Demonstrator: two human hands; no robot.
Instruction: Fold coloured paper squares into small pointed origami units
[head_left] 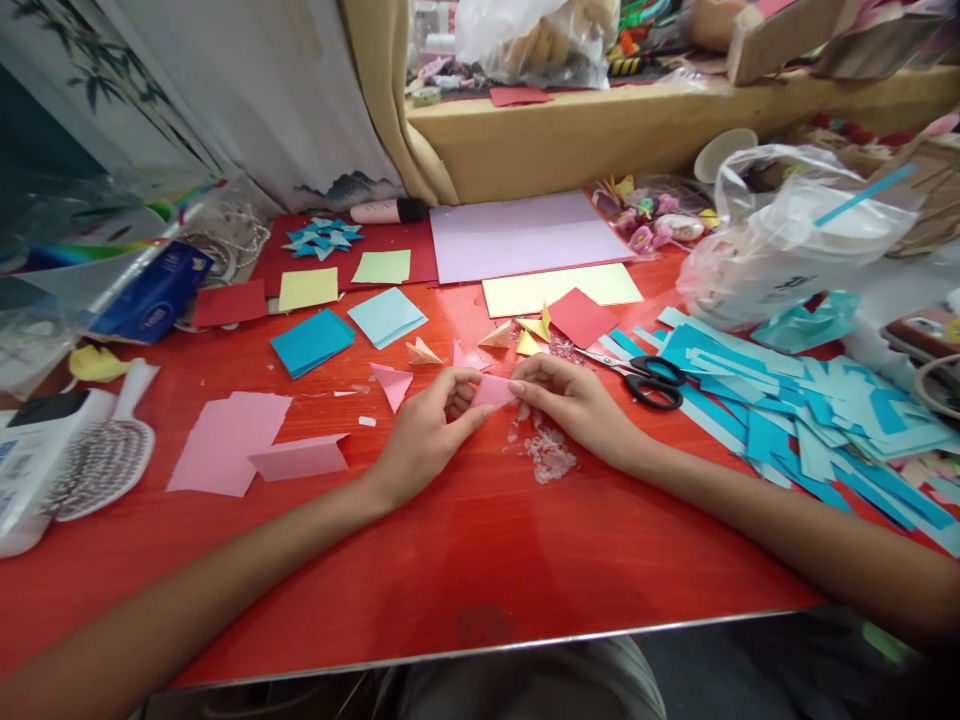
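A small folded piece of pink paper (495, 391) is held between my two hands above the red table. My left hand (431, 420) pinches its left side between thumb and fingers. At its right edge, the thumb and forefinger of my right hand (568, 402) close on it. Just beyond lie folded paper pieces: a pink one (393, 385), a peach one (423, 352) and a yellow one (528, 344). Flat pink sheets (225, 440) and a creased pink sheet (301, 458) rest left of my left hand. Clear scraps (550, 456) lie under my right hand.
Black-handled scissors (654, 383) lie right of my right hand, beside a heap of blue paper strips (825, 400). Blue squares (313, 343), a lilac sheet (525, 237) and a blue paper star (322, 238) sit farther back. A hairbrush (109, 465) is at left, a plastic bag (795, 235) at right.
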